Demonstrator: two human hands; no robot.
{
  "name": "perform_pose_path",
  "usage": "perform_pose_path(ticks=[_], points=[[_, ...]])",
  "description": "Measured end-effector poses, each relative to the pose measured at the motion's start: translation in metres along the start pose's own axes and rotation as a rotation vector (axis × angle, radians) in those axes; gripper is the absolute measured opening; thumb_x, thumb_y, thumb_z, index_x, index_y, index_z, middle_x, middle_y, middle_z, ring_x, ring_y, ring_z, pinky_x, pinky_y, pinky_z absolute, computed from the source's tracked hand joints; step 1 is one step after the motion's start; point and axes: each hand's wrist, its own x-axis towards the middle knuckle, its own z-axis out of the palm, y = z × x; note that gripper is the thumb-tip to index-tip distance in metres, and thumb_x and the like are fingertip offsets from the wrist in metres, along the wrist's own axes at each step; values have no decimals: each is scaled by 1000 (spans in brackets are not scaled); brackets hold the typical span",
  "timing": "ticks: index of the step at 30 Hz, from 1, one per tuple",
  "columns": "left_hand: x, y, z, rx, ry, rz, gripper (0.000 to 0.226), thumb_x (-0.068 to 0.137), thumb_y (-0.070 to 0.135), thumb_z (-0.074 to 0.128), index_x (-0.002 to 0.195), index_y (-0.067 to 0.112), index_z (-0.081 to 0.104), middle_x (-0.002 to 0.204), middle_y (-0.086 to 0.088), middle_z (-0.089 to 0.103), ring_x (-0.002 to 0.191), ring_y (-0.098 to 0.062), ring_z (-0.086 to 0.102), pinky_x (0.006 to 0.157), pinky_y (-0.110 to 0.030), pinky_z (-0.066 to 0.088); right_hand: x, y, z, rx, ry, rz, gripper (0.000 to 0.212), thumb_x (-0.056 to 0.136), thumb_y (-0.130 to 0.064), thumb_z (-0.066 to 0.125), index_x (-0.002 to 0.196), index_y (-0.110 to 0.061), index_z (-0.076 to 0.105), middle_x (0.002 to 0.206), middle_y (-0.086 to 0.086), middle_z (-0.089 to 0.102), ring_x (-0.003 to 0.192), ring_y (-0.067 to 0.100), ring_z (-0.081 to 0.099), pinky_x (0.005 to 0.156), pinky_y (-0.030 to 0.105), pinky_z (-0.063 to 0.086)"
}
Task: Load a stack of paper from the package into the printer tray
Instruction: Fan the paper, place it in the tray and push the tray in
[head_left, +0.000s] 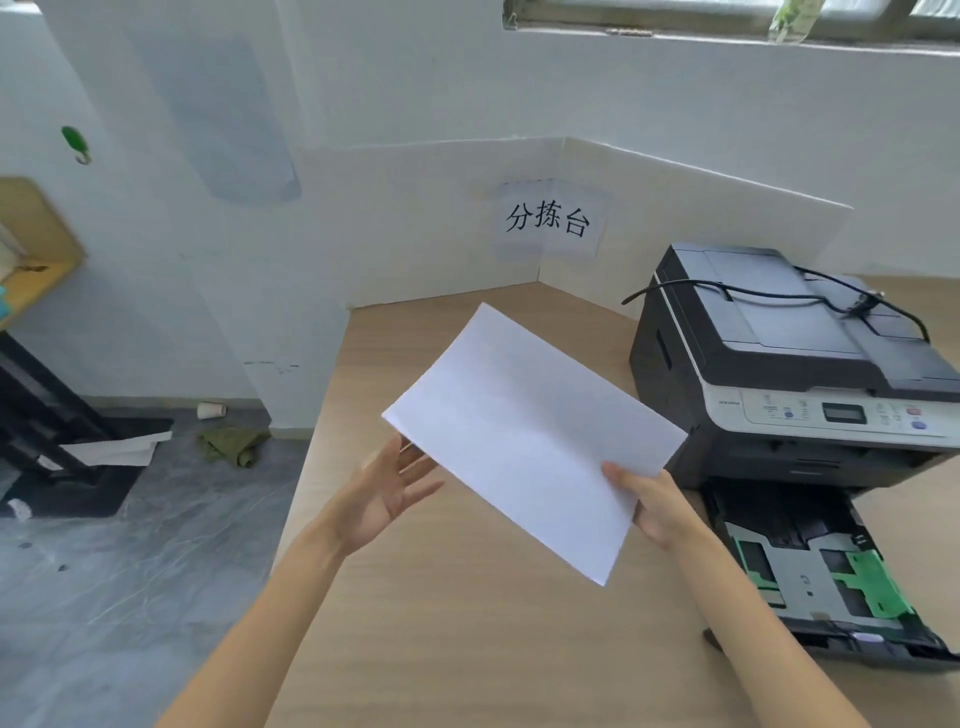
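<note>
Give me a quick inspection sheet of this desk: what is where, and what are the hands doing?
Surface: wooden table, bare in front of the person.
Job's things: paper stack held in the air, tilted; printer at right; its paper tray pulled out, no paper in it.
Clutter: on the floor, a paper cup, a green cloth and loose sheets.
Grippers: right hand grips the stack's edge; left hand open at its left corner.
Cables: black cable draped over the printer top.
Surroundings: white partition with a paper sign; window above.
</note>
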Motion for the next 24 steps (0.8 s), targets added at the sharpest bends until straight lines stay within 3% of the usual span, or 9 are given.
perform_pose_path(ticks=[4, 7, 11, 14, 17, 19, 24], points=[[-3, -23, 37, 196, 99, -31, 37, 95, 25, 49, 118, -2, 57, 117, -17, 66, 97, -21, 69, 78, -28, 57, -8, 14, 20, 133, 64, 22, 38, 78, -10, 69, 114, -12, 60, 110, 4, 68, 98, 24, 66, 83, 41, 53], [-6, -32, 53, 221, 186, -31, 29, 98, 17, 42, 114, -1, 58, 113, -18, 68, 89, -21, 71, 72, -28, 59, -15, 27, 30, 194, 136, 51, 38, 83, -3, 62, 121, -7, 56, 110, 4, 68, 99, 24, 65, 82, 38, 56], [-15, -31, 63, 227, 156, -11, 27, 99, 14, 39, 122, 17, 51, 116, -8, 68, 94, -27, 71, 72, -33, 59, -28, 36, 35, 255, 190, 78, 48, 75, -11, 72, 120, -6, 57, 122, 10, 65, 112, 30, 61, 91, 43, 52], [-18, -32, 62, 250, 184, 14, 32, 98, 7, 38, 126, 17, 48, 109, -8, 71, 88, -26, 72, 68, -33, 59, -38, 36, 37, 245, 141, 58, 57, 65, -22, 81, 117, -11, 61, 124, 11, 64, 112, 31, 61, 93, 46, 52], [-22, -31, 59, 265, 192, 49, 35, 97, 2, 39, 128, 16, 48, 98, -7, 73, 81, -22, 73, 63, -31, 59, -45, 30, 35, 231, 51, 56, 42, 80, -16, 69, 120, -13, 59, 125, 9, 64, 115, 29, 60, 98, 47, 48], [-24, -27, 55, 270, 176, 64, 36, 97, 1, 40, 130, 14, 48, 100, -11, 72, 79, -20, 73, 64, -30, 59, -50, 22, 33, 193, 0, 67, 34, 85, -16, 63, 120, -16, 60, 121, 6, 67, 110, 25, 63, 90, 40, 53], [-32, -10, 28, 265, 115, 48, 36, 96, 2, 42, 131, 11, 47, 103, -14, 69, 75, -18, 72, 65, -30, 60, -59, -1, 13, 219, -39, 127, 42, 91, -39, 49, 123, -14, 61, 119, 4, 66, 101, 18, 62, 80, 26, 58]])
